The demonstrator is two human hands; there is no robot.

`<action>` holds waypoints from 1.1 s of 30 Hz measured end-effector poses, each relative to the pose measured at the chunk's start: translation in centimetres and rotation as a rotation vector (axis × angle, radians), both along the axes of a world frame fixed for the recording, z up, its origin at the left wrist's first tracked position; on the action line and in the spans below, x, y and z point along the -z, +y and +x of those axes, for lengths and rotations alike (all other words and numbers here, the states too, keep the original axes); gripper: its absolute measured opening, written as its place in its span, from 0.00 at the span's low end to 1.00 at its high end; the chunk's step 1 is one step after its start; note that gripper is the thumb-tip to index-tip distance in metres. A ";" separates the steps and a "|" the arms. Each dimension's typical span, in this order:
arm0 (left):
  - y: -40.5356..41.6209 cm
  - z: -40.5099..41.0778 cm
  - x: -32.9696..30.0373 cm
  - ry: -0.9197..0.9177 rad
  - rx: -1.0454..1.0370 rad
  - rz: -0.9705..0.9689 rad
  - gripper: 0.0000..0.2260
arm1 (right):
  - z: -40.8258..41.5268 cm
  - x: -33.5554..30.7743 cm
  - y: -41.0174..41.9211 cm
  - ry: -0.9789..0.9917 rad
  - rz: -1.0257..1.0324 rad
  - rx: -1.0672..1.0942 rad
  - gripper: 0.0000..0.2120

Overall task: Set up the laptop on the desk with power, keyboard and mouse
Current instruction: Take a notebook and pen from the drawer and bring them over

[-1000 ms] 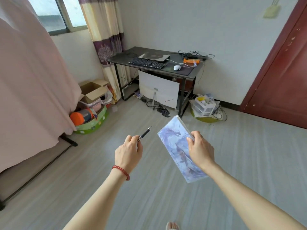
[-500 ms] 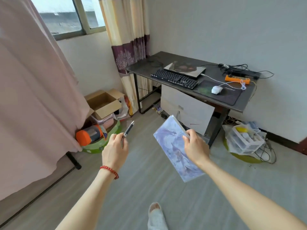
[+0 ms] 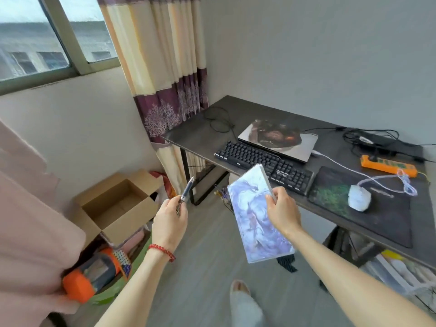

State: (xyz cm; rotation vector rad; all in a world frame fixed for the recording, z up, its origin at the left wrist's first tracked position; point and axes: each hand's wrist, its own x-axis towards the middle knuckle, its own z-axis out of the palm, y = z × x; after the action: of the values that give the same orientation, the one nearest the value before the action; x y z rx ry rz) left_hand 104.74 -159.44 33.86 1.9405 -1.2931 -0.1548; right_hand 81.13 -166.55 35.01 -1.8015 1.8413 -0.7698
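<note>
Desk (image 3: 198,135) at right of frame, dark top. Laptop (image 3: 278,139) at upper centre of desk, lid closed, flat. Keyboard (image 3: 262,164) just in front of laptop, along the near edge. Mouse (image 3: 359,198) on mat (image 3: 377,218) at right of frame, white cable running up toward laptop's right side; connection looks made but too small to confirm. Power strip (image 3: 387,166), orange, at upper right, with black cables (image 3: 368,138) bunched behind it. Cannot tell whether any cable reaches laptop's power port.

Left hand (image 3: 168,223) at lower centre, closed around pen (image 3: 186,192), tip pointing up. Right hand (image 3: 283,213) right of it, fingers clamped on edge of notebook (image 3: 252,215), held tilted above the floor, short of the desk. Neither item belongs to the task.

Judged progress: placement of laptop, keyboard and mouse largely done. Outstanding: lid to open, power link to verify or plug in, keyboard lead unconfirmed. Both hands occupied; pen and notebook to be set down before any cable work.
</note>
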 end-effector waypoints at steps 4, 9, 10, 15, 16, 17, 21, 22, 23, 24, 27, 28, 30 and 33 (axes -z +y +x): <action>-13.3 4.2 0.2 0.057 -0.043 0.017 0.08 | 5.0 0.8 -13.9 -0.100 0.010 0.003 0.07; -26.1 10.0 -1.2 0.163 -0.114 0.012 0.10 | 12.9 1.2 -28.0 -0.348 0.149 0.050 0.04; -28.5 11.5 -1.2 0.173 -0.125 0.018 0.10 | 14.8 1.5 -30.6 -0.407 0.199 0.071 0.03; -37.4 18.0 0.7 0.200 -0.123 0.108 0.10 | 23.0 4.9 -40.3 -0.601 0.372 0.171 0.04; -39.4 19.4 1.3 0.194 -0.110 0.136 0.10 | 24.6 5.8 -42.2 -0.602 0.388 0.193 0.06; -41.6 20.9 2.0 0.189 -0.091 0.156 0.10 | 26.3 6.7 -44.2 -0.611 0.408 0.217 0.09; -50.3 26.5 5.0 0.147 0.000 0.245 0.10 | 32.2 10.2 -50.9 -0.619 0.486 0.327 0.04; -52.2 27.8 5.8 0.129 0.025 0.289 0.09 | 33.5 10.9 -52.1 -0.618 0.506 0.362 0.06; -53.0 28.4 6.2 0.120 0.048 0.311 0.09 | 34.2 11.0 -52.7 -0.601 0.505 0.374 0.06; -54.7 29.4 7.0 0.122 0.086 0.344 0.08 | 35.0 11.5 -53.9 -0.586 0.498 0.399 0.07; -57.8 30.8 9.1 0.158 0.211 0.440 0.07 | 36.1 11.8 -55.2 -0.489 0.484 0.450 0.08; -58.7 30.9 9.9 0.155 0.256 0.488 0.08 | 36.3 11.9 -55.3 -0.447 0.490 0.449 0.09; -60.0 30.5 11.3 0.148 0.329 0.582 0.10 | 36.3 12.3 -54.9 -0.324 0.509 0.376 0.12; -61.0 29.3 12.9 0.166 0.397 0.643 0.10 | 36.6 13.3 -53.4 -0.055 0.571 0.174 0.17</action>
State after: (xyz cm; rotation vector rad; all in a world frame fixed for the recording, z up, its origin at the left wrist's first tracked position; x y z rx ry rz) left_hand 134.00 -220.39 20.95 2.0852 -1.6315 -1.0150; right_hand 117.74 -219.97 21.70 -1.2591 1.9442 -0.2940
